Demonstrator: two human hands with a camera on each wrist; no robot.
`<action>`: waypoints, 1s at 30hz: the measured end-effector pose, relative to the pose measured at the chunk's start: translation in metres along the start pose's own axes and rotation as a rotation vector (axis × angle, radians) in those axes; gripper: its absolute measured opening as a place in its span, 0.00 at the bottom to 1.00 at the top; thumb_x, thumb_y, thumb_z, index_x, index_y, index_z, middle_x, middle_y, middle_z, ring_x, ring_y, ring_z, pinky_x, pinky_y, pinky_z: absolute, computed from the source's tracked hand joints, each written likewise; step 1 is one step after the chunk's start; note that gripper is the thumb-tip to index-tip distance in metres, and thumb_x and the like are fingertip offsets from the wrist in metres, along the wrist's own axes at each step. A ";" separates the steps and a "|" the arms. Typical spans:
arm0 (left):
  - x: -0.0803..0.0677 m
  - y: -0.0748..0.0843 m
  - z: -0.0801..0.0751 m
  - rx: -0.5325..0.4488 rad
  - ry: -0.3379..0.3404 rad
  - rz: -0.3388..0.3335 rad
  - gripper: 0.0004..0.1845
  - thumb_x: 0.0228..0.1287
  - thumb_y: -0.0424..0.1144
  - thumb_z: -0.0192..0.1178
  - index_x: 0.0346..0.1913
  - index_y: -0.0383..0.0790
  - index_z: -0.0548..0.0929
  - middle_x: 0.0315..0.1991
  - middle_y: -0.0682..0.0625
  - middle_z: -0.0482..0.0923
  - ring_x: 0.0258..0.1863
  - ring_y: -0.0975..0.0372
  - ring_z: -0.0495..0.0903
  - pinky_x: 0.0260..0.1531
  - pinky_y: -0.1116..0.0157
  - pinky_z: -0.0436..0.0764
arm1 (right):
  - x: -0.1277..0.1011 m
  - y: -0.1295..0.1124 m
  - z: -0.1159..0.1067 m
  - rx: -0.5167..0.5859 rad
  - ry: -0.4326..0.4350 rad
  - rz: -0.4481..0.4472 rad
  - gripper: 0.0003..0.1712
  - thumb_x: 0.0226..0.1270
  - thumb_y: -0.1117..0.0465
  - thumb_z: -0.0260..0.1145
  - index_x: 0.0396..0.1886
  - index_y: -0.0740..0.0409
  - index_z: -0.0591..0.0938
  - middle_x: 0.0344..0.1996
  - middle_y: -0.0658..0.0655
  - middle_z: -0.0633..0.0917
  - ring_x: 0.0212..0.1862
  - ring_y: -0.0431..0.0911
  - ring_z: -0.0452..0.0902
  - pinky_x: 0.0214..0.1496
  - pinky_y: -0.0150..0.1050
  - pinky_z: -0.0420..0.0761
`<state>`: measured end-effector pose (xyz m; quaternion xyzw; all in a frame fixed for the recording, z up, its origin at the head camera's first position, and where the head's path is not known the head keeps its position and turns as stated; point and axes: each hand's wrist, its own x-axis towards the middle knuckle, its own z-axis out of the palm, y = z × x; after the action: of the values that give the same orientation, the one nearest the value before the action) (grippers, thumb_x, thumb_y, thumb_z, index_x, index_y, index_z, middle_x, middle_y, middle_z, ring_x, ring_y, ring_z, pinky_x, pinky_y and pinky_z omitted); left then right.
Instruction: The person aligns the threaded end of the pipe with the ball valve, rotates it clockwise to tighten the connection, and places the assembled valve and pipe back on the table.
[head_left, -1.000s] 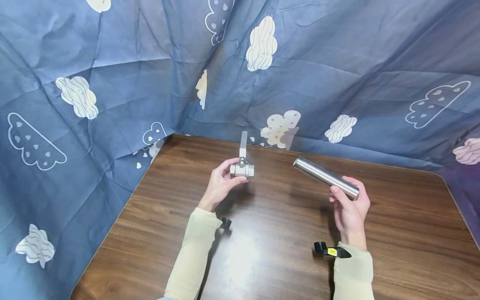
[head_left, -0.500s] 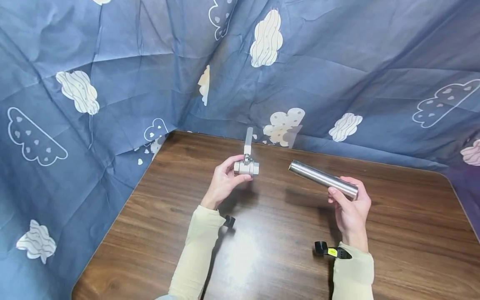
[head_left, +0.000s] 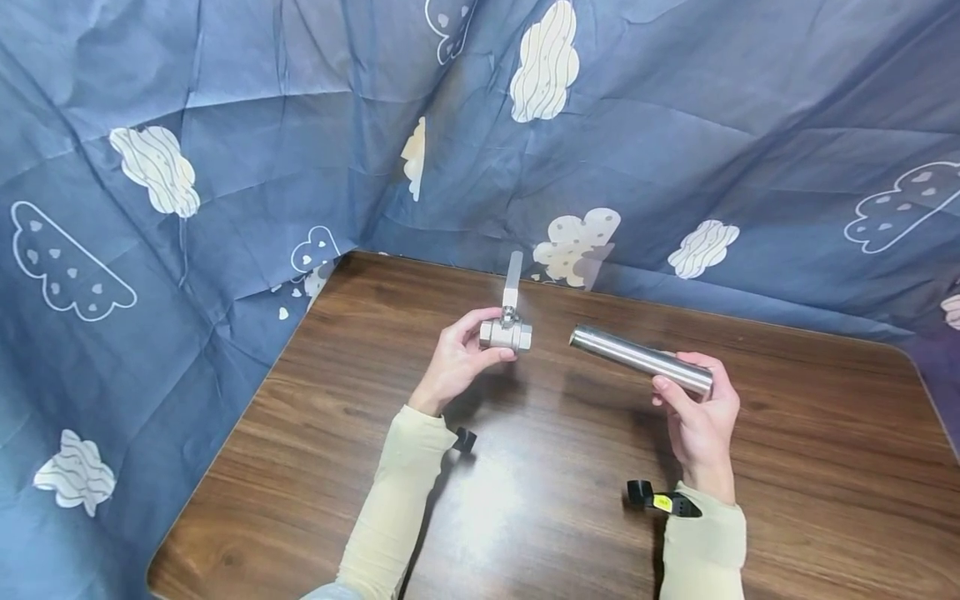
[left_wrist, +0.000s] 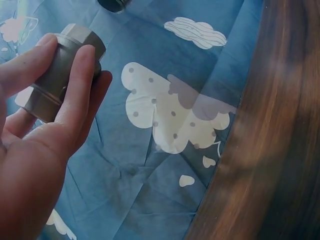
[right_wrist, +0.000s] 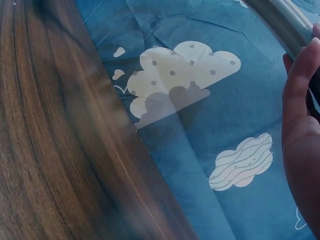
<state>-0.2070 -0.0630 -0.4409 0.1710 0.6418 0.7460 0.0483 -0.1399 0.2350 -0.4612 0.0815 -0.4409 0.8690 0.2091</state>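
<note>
My left hand (head_left: 459,360) grips a metal ball valve (head_left: 506,335) by its body, thumb on the near side and fingers behind. Its flat lever handle (head_left: 513,279) points up and away from me. In the left wrist view the valve body (left_wrist: 59,75) sits between thumb and fingers. With my right hand (head_left: 701,421) I hold a shiny steel pipe (head_left: 641,357) near its right end. The pipe slants, its left end pointing toward the valve with a gap between them. Part of the pipe (right_wrist: 285,20) shows at the right wrist view's top right corner.
Both hands are above a brown wood-grain table (head_left: 315,417). A blue curtain (head_left: 262,167) with white clouds stands along the table's left and far edges. A black wrist camera (head_left: 640,493) is strapped at the right sleeve.
My left hand has moved right with the ball valve. The pipe's free end has swung left and slightly down, so the gap between valve and pipe is smaller. The head view has shifted slightly.
</note>
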 end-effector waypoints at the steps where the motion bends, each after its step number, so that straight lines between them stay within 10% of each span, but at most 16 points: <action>1: 0.000 0.000 0.000 0.002 -0.003 -0.002 0.30 0.52 0.19 0.65 0.61 0.29 0.72 0.54 0.33 0.76 0.42 0.65 0.81 0.43 0.73 0.86 | 0.000 0.000 0.001 0.000 -0.007 -0.001 0.22 0.52 0.91 0.56 0.43 0.69 0.76 0.39 0.62 0.87 0.25 0.45 0.81 0.20 0.30 0.84; 30: -0.002 -0.001 0.013 0.008 -0.068 0.029 0.30 0.50 0.19 0.65 0.60 0.28 0.73 0.49 0.36 0.77 0.40 0.66 0.80 0.42 0.73 0.86 | -0.004 0.007 0.008 0.103 -0.186 -0.008 0.24 0.49 0.95 0.52 0.45 0.78 0.70 0.45 0.73 0.83 0.33 0.52 0.84 0.24 0.35 0.85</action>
<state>-0.2011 -0.0513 -0.4406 0.2059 0.6402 0.7378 0.0585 -0.1403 0.2234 -0.4627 0.1742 -0.4130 0.8783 0.1665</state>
